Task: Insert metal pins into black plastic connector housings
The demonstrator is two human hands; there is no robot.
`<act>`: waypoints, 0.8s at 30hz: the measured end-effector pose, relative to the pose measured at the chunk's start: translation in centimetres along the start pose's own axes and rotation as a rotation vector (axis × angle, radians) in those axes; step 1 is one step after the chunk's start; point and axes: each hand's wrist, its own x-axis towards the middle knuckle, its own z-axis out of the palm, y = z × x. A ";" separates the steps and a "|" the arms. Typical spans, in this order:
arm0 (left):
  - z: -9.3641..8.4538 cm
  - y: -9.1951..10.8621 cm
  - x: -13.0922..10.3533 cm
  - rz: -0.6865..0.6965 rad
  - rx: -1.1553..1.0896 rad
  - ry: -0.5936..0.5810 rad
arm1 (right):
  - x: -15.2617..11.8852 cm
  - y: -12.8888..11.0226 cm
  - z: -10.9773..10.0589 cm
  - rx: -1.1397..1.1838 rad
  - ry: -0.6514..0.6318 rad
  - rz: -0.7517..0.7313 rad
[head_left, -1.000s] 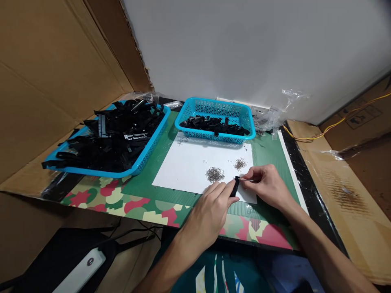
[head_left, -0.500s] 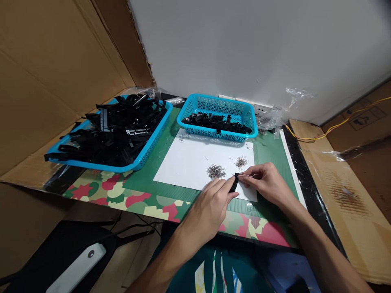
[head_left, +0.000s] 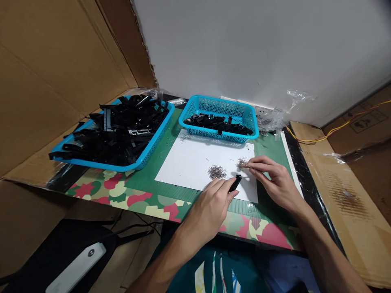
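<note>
My left hand rests on the front of the white paper, its fingers closed around a small black plastic part whose upper end sticks out past the fingertips. My right hand is pinched on a thin tool, perhaps tweezers, mostly hidden by the fingers. Its tip is at the edge of a small pile of tiny wire pieces, which look like little springs or clips. Left of that lies a larger pile of the same wire pieces, just beyond my left fingers.
A large blue basket heaped with black plastic parts stands at the left. A smaller blue basket with black parts stands behind the paper. Cardboard walls the left side; a yellow cable and plastic wrap lie right.
My right hand has moved from the black part's end up and away to the small wire pile. My left hand still holds the part, now with more of its end showing.
</note>
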 end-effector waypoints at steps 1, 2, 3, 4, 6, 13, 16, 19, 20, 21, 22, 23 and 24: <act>0.0 0.0 0.0 0.006 0.010 0.005 | 0.0 -0.1 0.0 -0.002 0.041 -0.044; 0.1 0.1 -0.1 0.013 0.022 0.007 | -0.1 -0.2 0.1 0.003 0.085 -0.058; 0.1 0.2 -0.1 0.019 0.037 0.007 | -0.1 -0.2 0.2 0.019 0.132 -0.041; 0.2 0.2 -0.1 0.025 0.054 0.007 | -0.2 -0.3 0.4 0.051 0.177 0.002; 0.3 0.2 -0.1 0.040 0.086 0.013 | -0.3 -0.4 1.1 0.156 0.249 0.115; 0.7 0.1 0.1 0.084 0.161 0.029 | -0.4 -0.5 3.1 0.383 0.242 0.251; 0.7 0.1 0.1 0.094 0.167 0.031 | -0.4 -0.6 3.2 0.289 0.232 0.227; 0.7 0.1 0.1 0.096 0.158 0.025 | -0.5 -0.7 3.2 0.178 0.218 0.202; 0.7 0.0 0.1 0.097 0.154 0.022 | -0.6 -0.7 3.2 0.140 0.214 0.192; 0.7 0.0 0.1 0.099 0.151 0.020 | -0.6 -0.7 3.3 0.109 0.215 0.180; 0.7 0.0 0.1 0.099 0.150 0.018 | -0.6 -0.7 3.4 0.090 0.220 0.172; 0.7 0.0 0.2 0.097 0.150 0.016 | -0.6 -0.7 3.4 0.088 0.233 0.169; 0.7 0.0 0.2 0.096 0.150 0.013 | -0.6 -0.8 3.5 0.101 0.252 0.172</act>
